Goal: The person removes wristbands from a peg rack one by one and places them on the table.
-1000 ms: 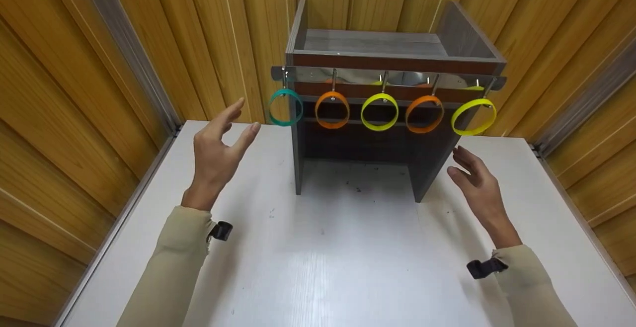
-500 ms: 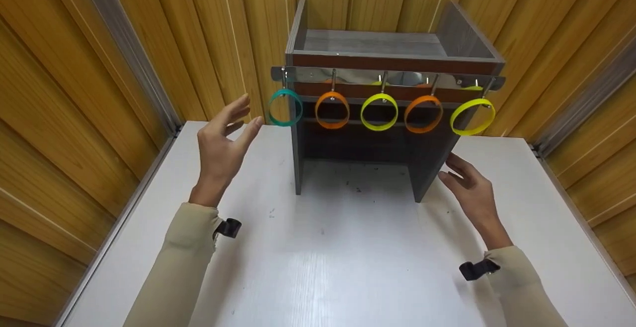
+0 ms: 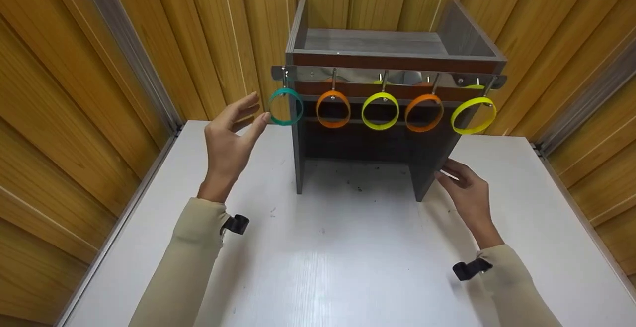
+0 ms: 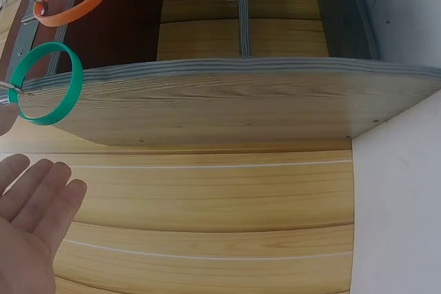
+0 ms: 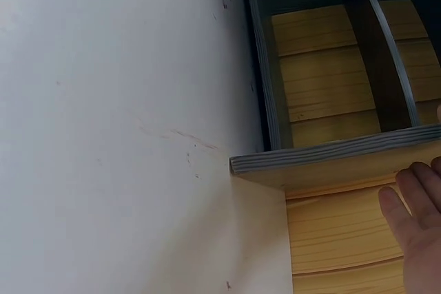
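A teal silicone wristband (image 3: 301,108) hangs from the leftmost hook of a metal hook rail (image 3: 343,74). My left hand (image 3: 227,143) is beside it, holding nothing, with the thumb tip near the band; contact cannot be told. In the left wrist view, the fingers (image 4: 58,211) are extended, apart from the teal band (image 4: 74,87). My right hand (image 3: 469,200) is low at the right side panel of a grey shelf unit (image 3: 427,168), fingertips at its outer face and partly hidden. The right wrist view shows its fingers (image 5: 413,194) extended beside the panel; touch cannot be told.
To the right along the rail hang an orange band (image 3: 318,111), a yellow band (image 3: 364,113), another orange band (image 3: 408,116) and a yellow one (image 3: 494,116). The unit stands on a white table (image 3: 348,267) before wood-look walls (image 3: 223,19).
My left hand has moved right and slightly up, closer to the teal band. My right hand has moved left and down to the unit's side panel. The bands stay on their hooks.
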Action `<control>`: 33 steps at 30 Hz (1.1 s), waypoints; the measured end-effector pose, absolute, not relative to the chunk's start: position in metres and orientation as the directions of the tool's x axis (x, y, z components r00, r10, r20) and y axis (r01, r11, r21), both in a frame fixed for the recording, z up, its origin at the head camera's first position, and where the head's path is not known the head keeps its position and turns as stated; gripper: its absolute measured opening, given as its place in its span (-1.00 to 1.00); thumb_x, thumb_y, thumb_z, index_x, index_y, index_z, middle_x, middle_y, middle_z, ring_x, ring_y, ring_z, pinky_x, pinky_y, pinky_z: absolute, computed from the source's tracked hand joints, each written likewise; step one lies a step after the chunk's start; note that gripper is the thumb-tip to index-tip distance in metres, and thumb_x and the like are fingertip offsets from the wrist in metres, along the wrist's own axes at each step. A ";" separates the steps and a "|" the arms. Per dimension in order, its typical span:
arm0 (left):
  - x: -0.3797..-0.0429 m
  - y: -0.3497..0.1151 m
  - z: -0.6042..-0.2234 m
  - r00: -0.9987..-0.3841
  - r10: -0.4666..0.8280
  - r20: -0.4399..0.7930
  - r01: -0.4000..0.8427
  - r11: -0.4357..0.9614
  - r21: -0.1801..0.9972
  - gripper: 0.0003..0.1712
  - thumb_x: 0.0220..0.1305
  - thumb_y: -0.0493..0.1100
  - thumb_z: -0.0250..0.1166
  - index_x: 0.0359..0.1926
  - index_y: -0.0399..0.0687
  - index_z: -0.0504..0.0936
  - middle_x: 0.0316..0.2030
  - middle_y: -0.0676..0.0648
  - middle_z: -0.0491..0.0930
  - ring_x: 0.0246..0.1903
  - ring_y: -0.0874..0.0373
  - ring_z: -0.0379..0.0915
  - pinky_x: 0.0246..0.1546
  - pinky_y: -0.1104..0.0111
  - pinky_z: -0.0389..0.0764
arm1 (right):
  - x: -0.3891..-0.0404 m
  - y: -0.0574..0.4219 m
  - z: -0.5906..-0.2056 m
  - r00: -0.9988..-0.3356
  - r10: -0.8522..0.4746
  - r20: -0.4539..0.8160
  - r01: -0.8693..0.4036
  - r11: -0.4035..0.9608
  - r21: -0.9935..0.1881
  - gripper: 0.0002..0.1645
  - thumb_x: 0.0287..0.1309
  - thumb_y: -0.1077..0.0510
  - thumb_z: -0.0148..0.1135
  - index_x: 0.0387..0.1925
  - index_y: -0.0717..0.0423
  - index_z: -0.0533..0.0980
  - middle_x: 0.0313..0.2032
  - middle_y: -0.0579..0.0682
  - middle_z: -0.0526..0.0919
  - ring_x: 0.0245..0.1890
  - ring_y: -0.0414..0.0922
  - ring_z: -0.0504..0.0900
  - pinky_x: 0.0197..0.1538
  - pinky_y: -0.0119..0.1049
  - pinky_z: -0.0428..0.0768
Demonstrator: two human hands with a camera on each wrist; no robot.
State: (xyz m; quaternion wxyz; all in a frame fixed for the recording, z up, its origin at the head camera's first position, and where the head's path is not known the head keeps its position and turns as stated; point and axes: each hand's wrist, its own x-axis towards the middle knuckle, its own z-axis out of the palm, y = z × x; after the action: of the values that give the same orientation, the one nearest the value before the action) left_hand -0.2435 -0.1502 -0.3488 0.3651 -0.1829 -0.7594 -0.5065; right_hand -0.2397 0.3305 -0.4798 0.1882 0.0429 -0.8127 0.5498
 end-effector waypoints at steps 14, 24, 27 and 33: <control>-0.242 -0.143 -0.341 -0.741 -0.140 0.657 0.605 0.285 0.743 -0.54 0.38 -0.21 0.49 0.24 -0.24 0.69 0.11 -0.07 0.75 0.06 0.11 0.71 0.14 0.28 0.72 | -0.225 0.303 -0.463 -0.912 0.236 0.334 -0.253 0.318 -0.914 -0.58 0.30 0.33 0.45 0.15 0.43 0.63 -0.02 -0.03 0.79 -0.02 -0.35 0.70 0.05 -0.58 0.65; -0.245 -0.139 -0.339 -0.753 -0.121 0.646 0.608 0.248 0.755 -0.58 0.37 -0.25 0.49 0.20 -0.28 0.72 0.05 -0.09 0.77 0.00 0.10 0.74 0.09 0.26 0.75 | -0.225 0.296 -0.467 -0.883 0.308 0.353 -0.233 0.364 -0.902 -0.63 0.31 0.31 0.45 0.11 0.40 0.66 -0.08 -0.02 0.79 -0.06 -0.38 0.68 0.01 -0.57 0.65; -0.244 -0.138 -0.339 -0.756 -0.116 0.645 0.605 0.252 0.755 -0.60 0.38 -0.25 0.48 0.19 -0.28 0.72 0.02 -0.10 0.78 -0.04 0.11 0.75 0.07 0.20 0.76 | -0.227 0.295 -0.471 -0.870 0.313 0.379 -0.241 0.400 -0.884 -0.66 0.32 0.33 0.43 0.08 0.41 0.66 -0.07 0.09 0.78 -0.08 -0.39 0.68 -0.01 -0.57 0.66; -0.244 -0.137 -0.341 -0.757 -0.112 0.644 0.598 0.280 0.751 -0.64 0.39 -0.26 0.47 0.16 -0.28 0.74 -0.02 -0.08 0.79 -0.10 0.14 0.76 0.04 0.20 0.78 | -0.239 0.306 -0.493 -0.855 0.343 0.389 -0.241 0.402 -0.883 -0.71 0.31 0.30 0.46 0.03 0.33 0.70 -0.11 0.05 0.78 -0.11 -0.38 0.69 -0.03 -0.56 0.68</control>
State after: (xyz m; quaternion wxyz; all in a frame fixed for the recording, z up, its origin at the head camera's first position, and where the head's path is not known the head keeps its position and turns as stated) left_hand -0.2441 -0.1368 -0.3408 0.3076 -0.1644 -0.7387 -0.5768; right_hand -0.2386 0.3056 -0.4933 0.2673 -0.0320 -0.7933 0.5461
